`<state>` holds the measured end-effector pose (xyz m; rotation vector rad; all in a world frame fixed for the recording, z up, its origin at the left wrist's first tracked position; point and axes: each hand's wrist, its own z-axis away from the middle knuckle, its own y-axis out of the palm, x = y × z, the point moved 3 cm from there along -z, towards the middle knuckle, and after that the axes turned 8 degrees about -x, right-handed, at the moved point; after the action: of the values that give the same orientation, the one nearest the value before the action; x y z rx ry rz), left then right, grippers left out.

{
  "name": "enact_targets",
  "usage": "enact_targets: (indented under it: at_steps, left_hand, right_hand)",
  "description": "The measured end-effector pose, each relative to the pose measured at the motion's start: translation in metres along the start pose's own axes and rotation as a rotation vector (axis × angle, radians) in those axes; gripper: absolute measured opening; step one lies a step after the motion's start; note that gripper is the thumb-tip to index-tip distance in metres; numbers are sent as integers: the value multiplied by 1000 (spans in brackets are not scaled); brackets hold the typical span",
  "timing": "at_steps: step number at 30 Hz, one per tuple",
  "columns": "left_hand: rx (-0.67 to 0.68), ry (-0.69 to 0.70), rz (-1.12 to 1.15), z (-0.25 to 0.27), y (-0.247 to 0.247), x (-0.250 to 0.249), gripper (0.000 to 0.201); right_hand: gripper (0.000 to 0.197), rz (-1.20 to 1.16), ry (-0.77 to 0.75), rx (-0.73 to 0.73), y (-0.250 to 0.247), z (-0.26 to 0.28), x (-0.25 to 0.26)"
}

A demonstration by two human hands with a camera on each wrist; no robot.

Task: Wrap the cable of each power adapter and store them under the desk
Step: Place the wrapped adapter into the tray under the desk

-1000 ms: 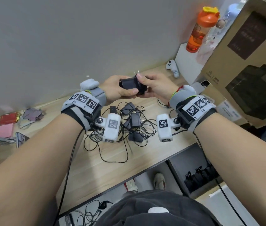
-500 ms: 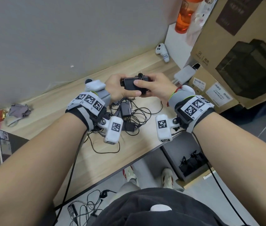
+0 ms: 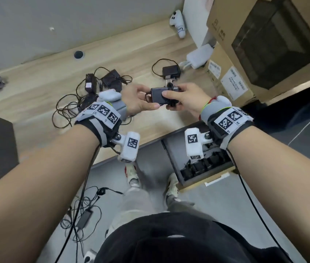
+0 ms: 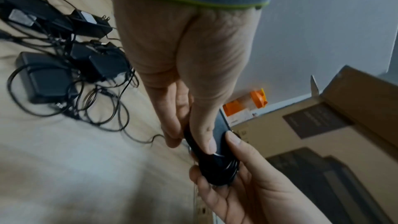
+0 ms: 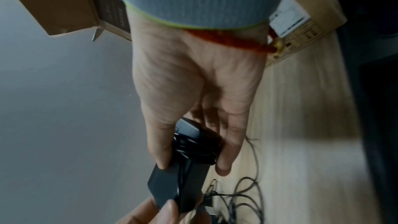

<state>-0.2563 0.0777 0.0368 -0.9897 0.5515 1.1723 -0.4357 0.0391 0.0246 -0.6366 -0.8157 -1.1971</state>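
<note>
The table [image 3: 150, 54] carries a tangled group of unwrapped adapters [image 3: 110, 80] with loose cables at its left-centre, and a single further adapter [image 3: 171, 72] lies apart nearer the cardboard boxes [image 3: 264, 44]. Below the table edge, an open storage box [image 3: 203, 168] on the floor already contains dark units, apparently adapters. The power adapter [image 3: 159, 94] in work is held in the air above the front of the table, between both hands. The left hand [image 3: 137, 102] pinches its left end, thumb on the top face and fingers beneath. The right hand [image 3: 184, 99] clamps its right end, thumb pressing on the top face beside the cable turns [image 3: 170, 86] wound round the body. Handling judgement: the housing is rigid, compact and smooth-sided, likely light enough for one hand; the thin cable is flexible and springy and may unwind if released. Take hold across the wound turns, so that the grip retains the coil during transfer to the storage box.
</note>
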Motion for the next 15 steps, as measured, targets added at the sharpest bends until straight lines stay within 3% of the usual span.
enact_targets:
  at_steps: [4, 8, 10, 15]
  left_hand:
    - [10, -94, -1, 15, 52, 25, 53]
    - [35, -174, -20, 24, 95, 56, 58]
    - [72, -193, -41, 23, 113, 76, 51]
    - [133, -233, -102, 17, 150, 128, 51]
  right_hand:
    - [42, 55, 111, -36, -32, 2, -48]
    - [20, 190, 200, -33, -62, 3, -95]
    - [17, 277, 227, -43, -74, 2, -119]
    - [44, 451, 315, -51, -94, -13, -185]
